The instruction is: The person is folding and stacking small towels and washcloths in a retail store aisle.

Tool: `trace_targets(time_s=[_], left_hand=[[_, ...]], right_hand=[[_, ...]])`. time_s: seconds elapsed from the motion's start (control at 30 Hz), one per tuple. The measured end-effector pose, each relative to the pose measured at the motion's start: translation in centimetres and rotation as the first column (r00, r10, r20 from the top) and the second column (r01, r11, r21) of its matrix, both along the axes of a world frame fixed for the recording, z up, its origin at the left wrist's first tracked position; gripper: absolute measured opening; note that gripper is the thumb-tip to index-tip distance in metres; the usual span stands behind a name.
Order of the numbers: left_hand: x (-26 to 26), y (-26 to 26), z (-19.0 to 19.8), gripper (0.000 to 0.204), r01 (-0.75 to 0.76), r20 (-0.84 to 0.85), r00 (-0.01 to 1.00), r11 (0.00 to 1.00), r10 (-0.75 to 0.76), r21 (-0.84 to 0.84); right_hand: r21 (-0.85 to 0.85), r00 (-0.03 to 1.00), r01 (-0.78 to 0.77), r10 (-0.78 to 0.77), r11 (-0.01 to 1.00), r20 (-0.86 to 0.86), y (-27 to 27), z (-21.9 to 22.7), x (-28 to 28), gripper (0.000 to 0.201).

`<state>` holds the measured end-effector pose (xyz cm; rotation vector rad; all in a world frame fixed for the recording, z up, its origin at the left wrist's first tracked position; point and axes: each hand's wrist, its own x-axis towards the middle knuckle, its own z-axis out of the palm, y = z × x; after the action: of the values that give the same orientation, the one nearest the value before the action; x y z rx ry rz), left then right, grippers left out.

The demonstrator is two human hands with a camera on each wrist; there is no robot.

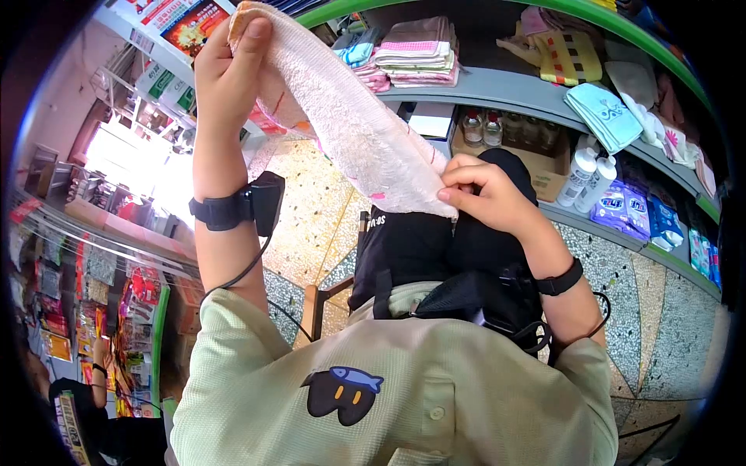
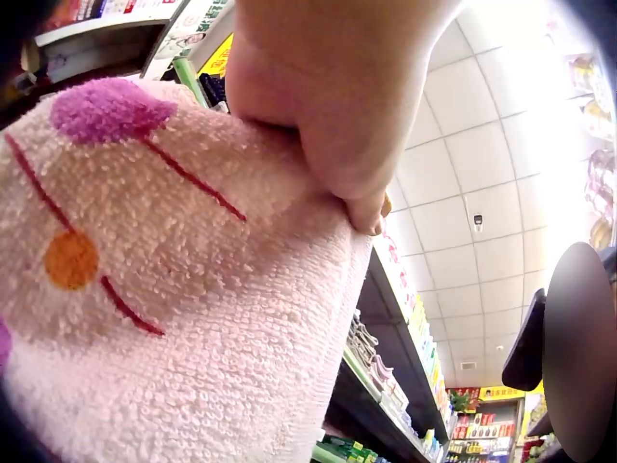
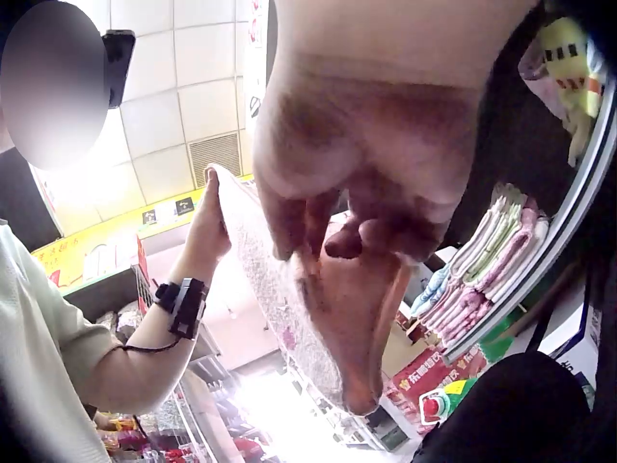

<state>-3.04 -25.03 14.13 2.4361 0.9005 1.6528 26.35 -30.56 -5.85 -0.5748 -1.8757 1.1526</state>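
Observation:
A pale pink terry towel (image 1: 342, 116) with coloured marks is stretched slantwise between both hands. The left hand (image 1: 231, 74), raised at the upper left, pinches one end of it under the thumb. Lower down at the right, the right hand (image 1: 489, 190) pinches the other end between thumb and fingers. In the left wrist view the towel (image 2: 193, 251) shows a purple patch, an orange dot and red lines beside the left hand (image 2: 337, 106). From the right wrist, the right hand (image 3: 366, 174) hides part of the towel (image 3: 260, 251).
Folded towels (image 1: 416, 54) lie stacked on a grey shelf (image 1: 513, 97) ahead. A light blue folded towel (image 1: 604, 116) hangs over its edge. Below stand white bottles (image 1: 579, 175) and purple packs (image 1: 622, 208). Another person (image 1: 101, 388) is at the lower left, near hanging goods.

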Motion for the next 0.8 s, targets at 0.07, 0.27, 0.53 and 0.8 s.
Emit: trace_targets(time_s=[0.07,0.27,0.53,0.8], left_hand=[[0.3,-0.3,0.3,0.035,-0.017,0.011,1.000,1.000,0.016,0.024],[2.5,-2.1,0.9,0.034,0.130,0.062,0.990,0.991,-0.130,-0.002],[1.3,-1.5,1.4,0.042,0.320,0.119,0.942,0.946,-0.313,-0.052],[2.3,-3.3,1.2,0.044,0.189,0.096,0.978,0.982,-0.187,-0.009]], right_hand=[[0.035,0.995,0.054,-0.051,0.998,-0.081,0.2,-0.4,0.0,0.014],[0.139,0.970,0.244,-0.237,0.960,-0.062,0.7,-1.2,0.0,0.012],[-0.148,0.941,-0.224,0.175,0.963,-0.288,0.9,-1.5,0.1,0.010],[-0.297,0.966,-0.203,0.141,0.933,-0.217,0.2,-0.9,0.6,0.007]])
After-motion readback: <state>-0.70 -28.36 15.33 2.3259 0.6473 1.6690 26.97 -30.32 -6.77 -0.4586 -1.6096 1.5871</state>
